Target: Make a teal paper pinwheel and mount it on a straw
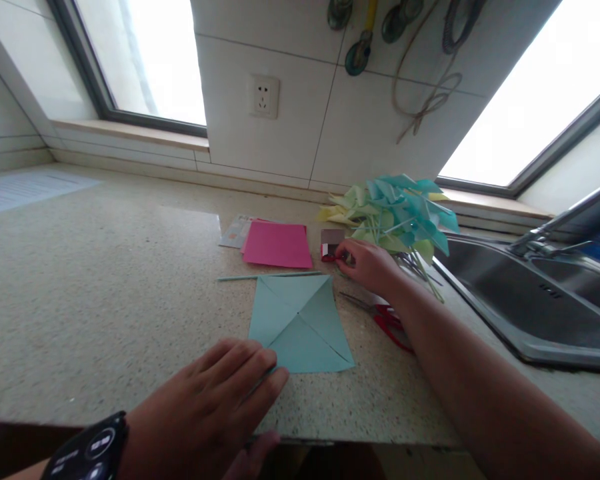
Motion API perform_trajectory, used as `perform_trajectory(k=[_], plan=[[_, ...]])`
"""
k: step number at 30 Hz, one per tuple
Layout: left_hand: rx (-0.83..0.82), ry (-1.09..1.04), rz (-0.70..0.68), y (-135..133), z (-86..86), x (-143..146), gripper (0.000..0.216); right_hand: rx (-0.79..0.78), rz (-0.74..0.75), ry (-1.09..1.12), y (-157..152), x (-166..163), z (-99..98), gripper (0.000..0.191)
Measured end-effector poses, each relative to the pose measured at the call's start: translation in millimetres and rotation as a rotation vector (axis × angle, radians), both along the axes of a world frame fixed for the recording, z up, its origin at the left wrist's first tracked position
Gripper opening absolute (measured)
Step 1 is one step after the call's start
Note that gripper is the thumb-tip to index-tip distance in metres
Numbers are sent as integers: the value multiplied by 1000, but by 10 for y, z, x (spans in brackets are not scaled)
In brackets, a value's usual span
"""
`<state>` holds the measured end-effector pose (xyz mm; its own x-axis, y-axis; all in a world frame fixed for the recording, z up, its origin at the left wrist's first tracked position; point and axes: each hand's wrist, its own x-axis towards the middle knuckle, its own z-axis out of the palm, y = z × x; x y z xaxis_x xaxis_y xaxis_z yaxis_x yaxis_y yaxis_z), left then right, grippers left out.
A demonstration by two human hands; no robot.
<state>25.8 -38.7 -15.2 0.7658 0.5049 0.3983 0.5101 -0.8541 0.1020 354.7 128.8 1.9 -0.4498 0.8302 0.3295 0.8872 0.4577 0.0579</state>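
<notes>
A blue paper square [300, 321] with diagonal cuts or creases lies flat on the speckled counter [105, 300]. My left hand [215, 400], wearing a black watch, rests with fingers flat on the sheet's near left corner. My right hand [367, 265] reaches past the sheet to a small red and grey box [330, 244], with its fingers curled at the box's opening. Whether they hold anything is hidden. A thin blue stick [270, 275] lies along the sheet's far edge. Red-handled scissors [380, 315] lie under my right forearm.
A pink paper stack [277, 244] lies behind the sheet. A pile of blue, green and yellow paper pinwheels [395, 213] sits at the back right. A steel sink [540, 300] with a tap is on the right. A wall socket [264, 97] is above.
</notes>
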Motion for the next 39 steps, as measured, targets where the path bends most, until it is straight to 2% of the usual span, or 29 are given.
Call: perform_trajectory(k=[11,31,39], plan=[[-2,1,-12,-17,-38,-14,31,-64,36,12,-11,-32,44,23],[-69,45,-16,-12,7,-17,33,-128,60,108,-103,-106,164,19],[-60,40,-20,-25,1,-24,33,-170,86,157,-112,-102,150,14]])
